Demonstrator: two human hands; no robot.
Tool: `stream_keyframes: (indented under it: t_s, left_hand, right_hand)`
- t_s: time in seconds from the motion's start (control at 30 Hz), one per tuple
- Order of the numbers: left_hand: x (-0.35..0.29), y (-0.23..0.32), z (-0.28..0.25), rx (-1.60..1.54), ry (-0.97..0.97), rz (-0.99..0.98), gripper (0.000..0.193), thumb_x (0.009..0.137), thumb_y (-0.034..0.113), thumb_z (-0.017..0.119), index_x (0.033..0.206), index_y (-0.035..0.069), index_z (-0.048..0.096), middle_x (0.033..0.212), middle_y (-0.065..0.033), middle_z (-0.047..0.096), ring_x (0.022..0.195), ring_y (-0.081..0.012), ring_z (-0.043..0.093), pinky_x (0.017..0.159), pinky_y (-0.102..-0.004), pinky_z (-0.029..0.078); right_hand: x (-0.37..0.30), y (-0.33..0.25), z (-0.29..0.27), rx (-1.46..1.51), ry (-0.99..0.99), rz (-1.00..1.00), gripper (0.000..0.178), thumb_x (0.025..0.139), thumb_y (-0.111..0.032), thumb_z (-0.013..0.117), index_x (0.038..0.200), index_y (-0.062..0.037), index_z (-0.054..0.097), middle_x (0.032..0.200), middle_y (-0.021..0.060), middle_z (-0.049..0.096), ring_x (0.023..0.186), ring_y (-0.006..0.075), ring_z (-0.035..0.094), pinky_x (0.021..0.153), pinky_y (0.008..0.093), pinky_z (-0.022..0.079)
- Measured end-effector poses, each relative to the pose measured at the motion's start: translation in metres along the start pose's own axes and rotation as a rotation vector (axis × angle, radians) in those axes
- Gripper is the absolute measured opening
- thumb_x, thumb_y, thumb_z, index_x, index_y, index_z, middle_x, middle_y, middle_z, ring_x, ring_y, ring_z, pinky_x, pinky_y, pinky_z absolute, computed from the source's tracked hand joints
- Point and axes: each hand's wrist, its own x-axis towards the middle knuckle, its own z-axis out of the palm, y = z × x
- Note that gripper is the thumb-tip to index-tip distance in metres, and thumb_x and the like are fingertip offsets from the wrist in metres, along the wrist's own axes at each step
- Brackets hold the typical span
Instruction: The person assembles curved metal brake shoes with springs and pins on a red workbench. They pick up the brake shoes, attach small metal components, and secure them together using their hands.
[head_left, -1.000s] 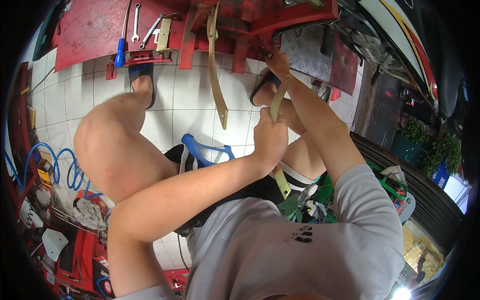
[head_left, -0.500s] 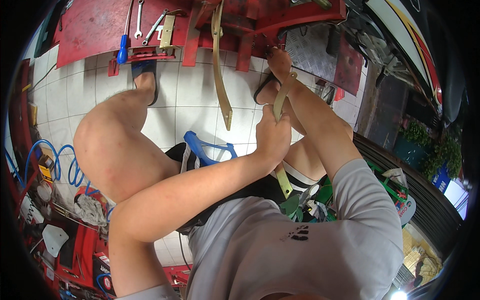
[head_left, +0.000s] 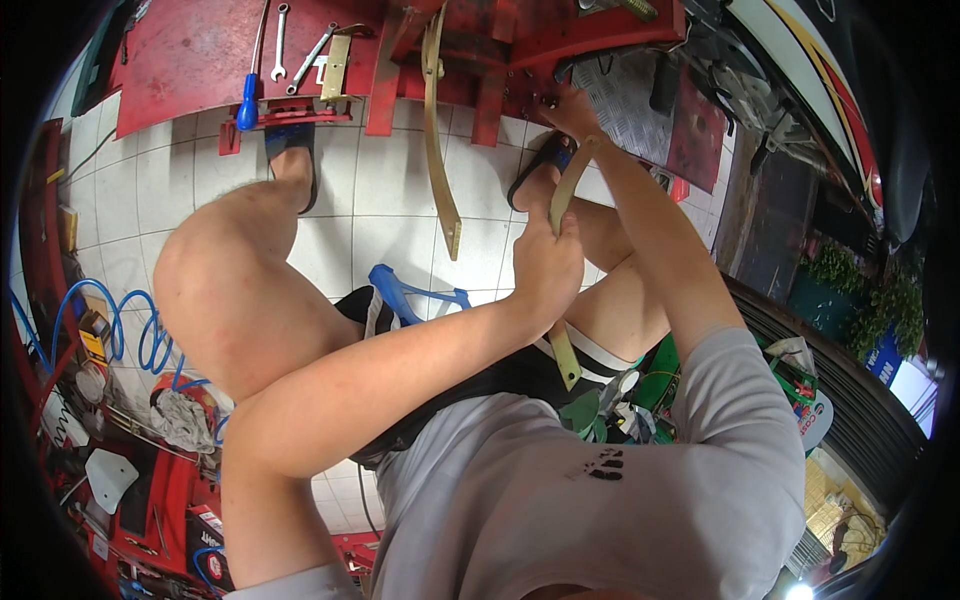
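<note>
My left hand [head_left: 548, 262] is closed around the middle of a flat, gold-coloured metal strip [head_left: 568, 190]. One end of the strip rises toward my right wrist; its other end, with a hole, comes out below the fist near my lap. Farther forward, my right hand [head_left: 573, 115] reaches to the edge of the red metal bench [head_left: 200, 75]. Its fingers are drawn together there by small dark parts; what they pinch is too small to make out. A second, longer gold strip [head_left: 437, 150] hangs from the red frame [head_left: 490, 65], its lower end free.
On the bench's left lie a blue-handled screwdriver [head_left: 247, 105], a wrench [head_left: 281, 45], another wrench [head_left: 313, 60] and a gold bracket [head_left: 336, 68]. A motorcycle [head_left: 820, 100] stands at the right. A coiled blue hose [head_left: 120, 310] lies at the left. Below my arm is a blue stool [head_left: 392, 292].
My right hand has shifted slightly right along the bench edge, and its forearm has swung outward to the right. The strip in my left hand has tilted slightly, its upper end moving right.
</note>
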Motion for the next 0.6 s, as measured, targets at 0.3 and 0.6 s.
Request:
stream_keyframes:
  t_s: [0.3, 0.6]
  left_hand:
    - [0.021, 0.006, -0.001, -0.012, 0.047, 0.228, 0.022, 0.098, 0.017, 0.045, 0.104, -0.003, 0.051, 0.086, -0.0243, 0.060, 0.077, -0.0368, 0.061, 0.071, -0.0451, 0.046]
    - [0.026, 0.050, -0.008, 0.111, -0.034, 0.674, 0.027, 0.097, 0.003, 0.042, 0.121, -0.001, 0.053, 0.092, -0.0122, 0.055, 0.071, -0.0140, 0.054, 0.054, -0.0281, 0.050]
  right_hand:
    - [-0.099, -0.082, -0.173, 0.305, 0.069, -0.073, 0.026, 0.080, -0.024, 0.073, 0.096, -0.0034, 0.073, 0.081, 0.0074, 0.070, 0.073, 0.0149, 0.063, 0.070, 0.0306, 0.049]
    - [-0.143, -0.116, -0.169, 1.090, 0.125, -0.078, 0.014, 0.084, -0.008, 0.072, 0.096, -0.0009, 0.073, 0.081, -0.0004, 0.067, 0.060, 0.0028, 0.048, 0.048, 0.0212, 0.034]
